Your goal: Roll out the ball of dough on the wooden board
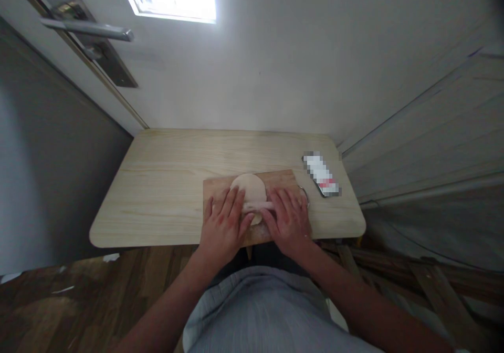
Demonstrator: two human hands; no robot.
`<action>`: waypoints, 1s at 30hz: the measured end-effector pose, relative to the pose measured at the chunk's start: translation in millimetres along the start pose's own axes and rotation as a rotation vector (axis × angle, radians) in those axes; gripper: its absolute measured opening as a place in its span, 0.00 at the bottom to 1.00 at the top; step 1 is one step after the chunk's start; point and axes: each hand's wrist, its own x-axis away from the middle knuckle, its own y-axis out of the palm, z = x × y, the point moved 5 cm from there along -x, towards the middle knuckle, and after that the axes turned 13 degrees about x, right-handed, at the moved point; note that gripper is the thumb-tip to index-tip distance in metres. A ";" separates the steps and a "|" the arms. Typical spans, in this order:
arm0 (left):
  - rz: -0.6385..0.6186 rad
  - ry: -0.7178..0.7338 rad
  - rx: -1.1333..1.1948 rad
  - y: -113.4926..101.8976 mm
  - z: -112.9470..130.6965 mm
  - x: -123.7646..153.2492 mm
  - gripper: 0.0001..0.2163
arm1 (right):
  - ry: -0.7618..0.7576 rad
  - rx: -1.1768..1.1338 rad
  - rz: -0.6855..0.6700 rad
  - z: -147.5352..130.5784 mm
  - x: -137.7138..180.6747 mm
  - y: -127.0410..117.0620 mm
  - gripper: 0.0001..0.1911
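A flat round of pale dough (249,186) lies on a brown wooden board (283,177) at the near edge of a light wooden table (165,185). A thin pale rolling pin (258,205) lies across the dough's near part. My left hand (222,224) rests flat on the pin's left end, fingers stretched out and together. My right hand (289,219) lies flat on its right end in the same way. Both palms press down on the pin rather than wrap round it.
A phone (322,175) lies on the table's right side, next to the board. A bit of metal rim (304,193) shows by my right hand. A white door with a lever handle (88,29) stands behind the table. Wooden slats (417,279) lie on the floor at right.
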 end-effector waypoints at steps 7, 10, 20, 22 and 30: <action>-0.001 0.034 0.025 1.6 12.0 36.2 0.30 | -0.031 -0.020 0.006 -4.8 34.2 -2.3 0.29; -0.005 0.026 0.031 2.6 11.4 34.8 0.30 | -0.016 -0.014 0.014 -4.9 32.4 0.1 0.29; 0.020 -0.029 -0.017 0.2 -7.6 -35.9 0.24 | 0.046 0.032 -0.028 0.7 -36.1 1.3 0.24; 0.039 -0.030 -0.031 0.2 -12.1 -50.3 0.24 | 0.045 0.042 -0.032 3.3 -50.4 5.8 0.25; 0.029 -0.088 -0.039 5.6 -30.0 -88.1 0.25 | 0.095 0.063 -0.029 13.6 -90.5 27.8 0.26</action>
